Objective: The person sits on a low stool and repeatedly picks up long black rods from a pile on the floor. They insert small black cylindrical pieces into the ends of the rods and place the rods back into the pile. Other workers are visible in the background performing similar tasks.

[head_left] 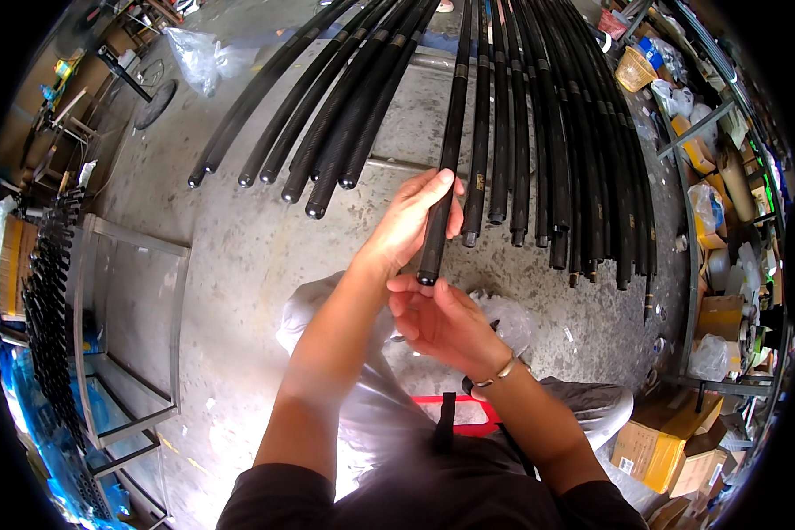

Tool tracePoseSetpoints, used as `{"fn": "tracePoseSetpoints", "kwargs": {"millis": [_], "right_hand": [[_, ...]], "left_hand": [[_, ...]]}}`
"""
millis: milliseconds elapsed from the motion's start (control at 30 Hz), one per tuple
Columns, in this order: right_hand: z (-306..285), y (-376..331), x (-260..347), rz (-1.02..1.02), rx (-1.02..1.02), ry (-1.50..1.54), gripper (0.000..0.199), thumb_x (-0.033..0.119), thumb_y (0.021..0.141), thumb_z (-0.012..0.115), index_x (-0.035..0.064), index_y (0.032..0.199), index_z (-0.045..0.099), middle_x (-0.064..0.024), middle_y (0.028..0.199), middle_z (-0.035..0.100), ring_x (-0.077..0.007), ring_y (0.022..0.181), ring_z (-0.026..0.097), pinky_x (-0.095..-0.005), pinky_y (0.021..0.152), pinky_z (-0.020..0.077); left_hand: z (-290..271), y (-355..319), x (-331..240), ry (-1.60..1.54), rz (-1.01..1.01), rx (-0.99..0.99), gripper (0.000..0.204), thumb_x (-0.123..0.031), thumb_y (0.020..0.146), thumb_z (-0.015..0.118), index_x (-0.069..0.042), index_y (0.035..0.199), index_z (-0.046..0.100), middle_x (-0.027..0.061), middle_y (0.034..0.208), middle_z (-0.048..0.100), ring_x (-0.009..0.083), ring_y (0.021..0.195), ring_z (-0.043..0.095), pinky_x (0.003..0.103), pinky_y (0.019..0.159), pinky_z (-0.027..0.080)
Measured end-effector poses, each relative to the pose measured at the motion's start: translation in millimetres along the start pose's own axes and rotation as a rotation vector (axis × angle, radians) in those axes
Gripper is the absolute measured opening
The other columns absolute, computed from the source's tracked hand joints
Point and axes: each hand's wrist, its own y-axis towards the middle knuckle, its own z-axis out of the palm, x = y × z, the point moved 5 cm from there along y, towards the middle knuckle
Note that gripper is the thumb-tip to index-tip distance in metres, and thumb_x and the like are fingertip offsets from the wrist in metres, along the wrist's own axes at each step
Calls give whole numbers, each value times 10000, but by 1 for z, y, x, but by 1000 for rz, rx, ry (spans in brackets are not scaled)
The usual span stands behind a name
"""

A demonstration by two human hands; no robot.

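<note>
A long black pole (448,146), which looks like a fishing rod, points away from me with its rounded end cap (427,277) toward my body. My left hand (421,208) is wrapped round it a little above that end, thumb on top. At the cap, the thumb and forefinger of my right hand (450,329) close in from both sides, while the other fingers curl loosely below. Several similar black poles (561,168) lie side by side to the right. Another group of poles (344,132) with rounded ends fans out to the left, apart from my hands.
A bare metal frame (132,231) stands at the left, beside a stack of dark rods (49,291). Shelving with bags and boxes runs along the right. Cardboard boxes (662,442) sit at the lower right. Something red (468,413) shows between my legs, and a clear plastic bag (503,322) near my right hand.
</note>
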Motion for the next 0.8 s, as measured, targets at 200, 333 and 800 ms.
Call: {"fn": "tracePoseSetpoints", "kwargs": {"millis": [200, 333, 800], "right_hand": [[16, 8, -9, -9, 56, 459, 496, 445, 941, 419, 39, 1220, 476, -2, 887, 472, -68, 700, 401, -150, 499, 334], [18, 6, -7, -48, -5, 408, 427, 401, 932, 477, 31, 1145, 498, 10, 828, 427, -55, 682, 390, -135, 474, 314], [-7, -10, -5, -38, -227, 293, 442, 427, 908, 507, 37, 1113, 545, 11, 869, 510, -96, 763, 466, -208, 552, 375]], "left_hand": [[1, -3, -4, -1, -23, -25, 306, -352, 909, 546, -56, 865, 483, 70, 565, 530, 149, 462, 479, 270, 449, 390], [2, -6, -4, 61, -31, -58, 330, -375, 899, 551, -52, 866, 495, 55, 538, 513, 133, 443, 458, 257, 425, 372], [11, -4, 1, 247, -24, -144, 353, -393, 890, 559, -43, 874, 511, 15, 558, 501, 89, 459, 465, 224, 417, 362]]}}
